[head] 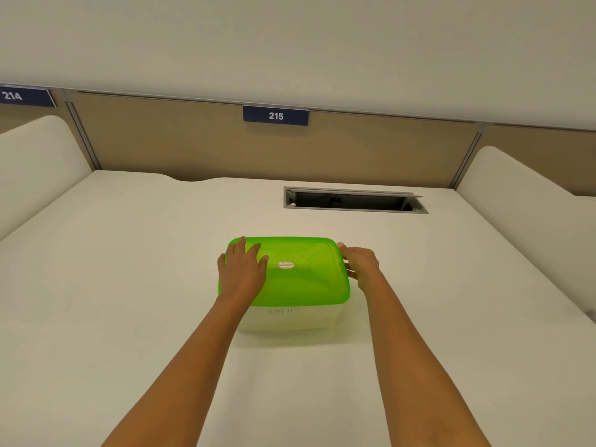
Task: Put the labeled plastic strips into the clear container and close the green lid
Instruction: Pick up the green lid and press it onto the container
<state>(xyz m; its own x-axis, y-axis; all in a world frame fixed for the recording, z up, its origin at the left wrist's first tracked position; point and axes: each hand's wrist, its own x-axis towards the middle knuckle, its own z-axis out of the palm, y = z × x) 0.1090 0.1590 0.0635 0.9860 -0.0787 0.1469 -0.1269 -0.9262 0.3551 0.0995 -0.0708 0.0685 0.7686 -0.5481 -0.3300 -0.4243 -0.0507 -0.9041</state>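
in the head view, the clear container is sitting near the middle of the white tabletop, with the green lid lying on top of it and covering its whole opening. the left hand is resting flat on the left part of the lid, fingers spread and pointing away from the person, so its grip is wide and closing on nothing. the right hand is sitting at the lid's right edge, thumb on the far right corner and fingers curling down along the side; i cannot tell whether this grip is clamping the rim or only touching it. both bare forearms are reaching in from the bottom of the picture. faint writing is showing through the container's near wall, and whether it belongs to the strips is too blurred to tell. a small round sticker is sitting on the lid's middle. behind the container, an open cable hatch is lying in the tabletop, and a blue sign reading 215 is hanging on the partition.
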